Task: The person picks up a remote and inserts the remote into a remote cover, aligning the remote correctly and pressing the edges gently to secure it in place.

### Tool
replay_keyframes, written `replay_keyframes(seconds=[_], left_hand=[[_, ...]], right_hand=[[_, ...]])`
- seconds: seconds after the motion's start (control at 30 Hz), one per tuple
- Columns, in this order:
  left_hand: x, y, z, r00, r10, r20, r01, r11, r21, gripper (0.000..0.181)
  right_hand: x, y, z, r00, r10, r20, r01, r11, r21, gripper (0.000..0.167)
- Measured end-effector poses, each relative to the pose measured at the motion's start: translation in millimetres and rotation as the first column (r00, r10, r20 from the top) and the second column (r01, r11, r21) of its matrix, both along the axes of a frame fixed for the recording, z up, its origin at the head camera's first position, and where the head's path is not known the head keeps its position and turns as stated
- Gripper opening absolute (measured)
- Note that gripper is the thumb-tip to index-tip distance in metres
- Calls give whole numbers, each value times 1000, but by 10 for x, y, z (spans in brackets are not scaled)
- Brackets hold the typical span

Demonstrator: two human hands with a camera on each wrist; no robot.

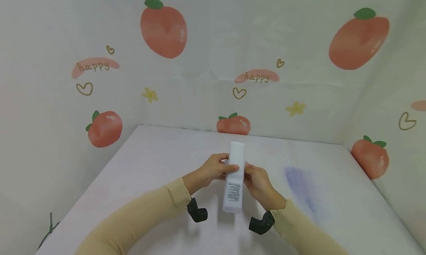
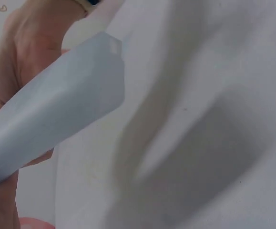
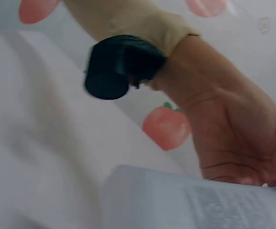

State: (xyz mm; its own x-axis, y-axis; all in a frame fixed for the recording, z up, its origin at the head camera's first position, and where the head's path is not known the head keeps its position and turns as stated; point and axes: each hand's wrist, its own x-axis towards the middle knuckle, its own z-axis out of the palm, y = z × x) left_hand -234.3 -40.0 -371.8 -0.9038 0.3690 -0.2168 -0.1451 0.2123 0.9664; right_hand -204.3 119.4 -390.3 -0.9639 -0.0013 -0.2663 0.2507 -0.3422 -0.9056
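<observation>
A long white container (image 1: 233, 177) with rounded edges stands nearly upright above the table, a block of small grey print on its lower front. My left hand (image 1: 211, 170) grips it from the left, with the thumb laid across its front. On the other side my right hand (image 1: 261, 183) holds its right edge with curled fingers, partly hidden behind it. The left wrist view shows the smooth end of the container (image 2: 76, 95) close up. Its printed face (image 3: 228, 207) appears blurred in the right wrist view.
Beneath the hands lies a white table surface (image 1: 166, 151) with a bluish-purple smear (image 1: 303, 188) to the right. White cloth walls (image 1: 206, 44) printed with red fruit, hearts and "happy" stand around it. A black camera (image 1: 197, 210) is on the left wrist, another camera (image 1: 262, 223) on the right.
</observation>
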Motion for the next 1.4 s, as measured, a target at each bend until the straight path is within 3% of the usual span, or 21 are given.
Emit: replay_keyframes(seconds=[0.13, 0.37, 0.63, 0.9, 1.03, 1.23, 1.3, 1.4], left_hand=[[-1, 9, 19, 999, -14, 42, 14, 1000, -2, 51], [8, -6, -56, 994, -34, 106, 33, 999, 17, 51], [-23, -12, -79, 998, 61, 18, -63, 994, 93, 48], [25, -23, -157, 995, 31, -94, -27, 999, 46, 47], [88, 1, -159, 990, 11, -142, -11, 1000, -5, 45], [162, 28, -185, 988, -5, -157, -4, 998, -57, 43], [176, 32, -199, 988, 11, -156, -19, 999, -50, 49], [185, 28, -205, 988, 84, -132, -81, 996, 30, 63]], right_hand=[[-74, 52, 52, 998, 53, 42, -52, 998, -27, 42], [-78, 111, 38, 989, 123, 78, -120, 992, -49, 43], [-24, 78, -4, 992, 128, -7, -128, 991, -24, 20], [17, 85, 63, 964, 262, -47, -254, 958, 130, 47], [21, 91, 64, 965, 260, -45, -249, 953, 173, 50], [41, 97, 39, 963, 271, -12, -263, 944, 199, 58], [34, 114, 37, 964, 267, -12, -259, 943, 210, 59], [4, 170, 48, 972, 237, -13, -228, 950, 214, 59]])
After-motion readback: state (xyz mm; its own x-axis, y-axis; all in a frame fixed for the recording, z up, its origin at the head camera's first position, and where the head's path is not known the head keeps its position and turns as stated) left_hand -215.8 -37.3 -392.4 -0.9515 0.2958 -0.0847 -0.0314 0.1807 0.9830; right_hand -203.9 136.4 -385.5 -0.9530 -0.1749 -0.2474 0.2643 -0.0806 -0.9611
